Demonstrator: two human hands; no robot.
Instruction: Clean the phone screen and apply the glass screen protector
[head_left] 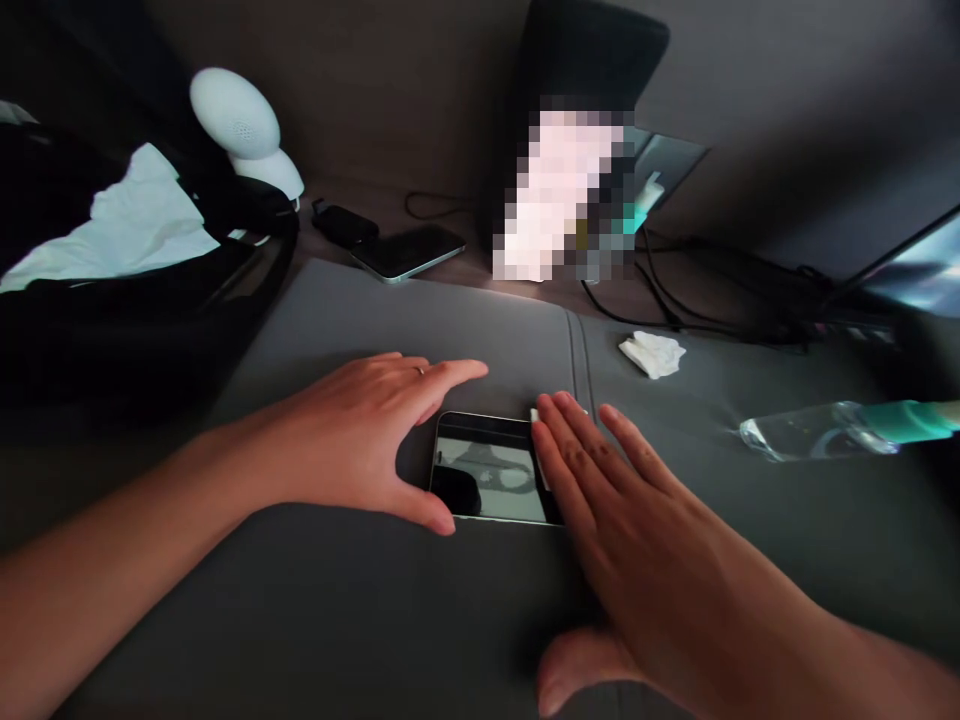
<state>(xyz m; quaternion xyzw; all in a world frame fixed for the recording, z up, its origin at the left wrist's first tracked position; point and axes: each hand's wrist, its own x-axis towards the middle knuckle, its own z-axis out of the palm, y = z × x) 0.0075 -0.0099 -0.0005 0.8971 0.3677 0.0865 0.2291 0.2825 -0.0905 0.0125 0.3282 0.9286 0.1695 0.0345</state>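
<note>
Surface: a grey mat with a stitched seam right of centre; beyond its far edge, a strip of brownish tabletop meeting a dim wall.

Centre: one phone, lying flat, screen up and reflective. Left hand, thumb and fingers spread wide, thumb tip at the phone's near left corner. Right hand, flat, fingers extended, over a white scrap at the phone's right end; grip on it cannot be told.

Far left: a black bag with white cloth; a white rounded device; a dark flat device.

Far right: black cables, a bright screen. Right: crumpled tissue; a clear bottle, on its side.

Edges and room: mat surface runs from the phone's near edge to the bottom of view, and between phone and far mat edge; bag bounds the left, tissue and bottle the right.
</note>
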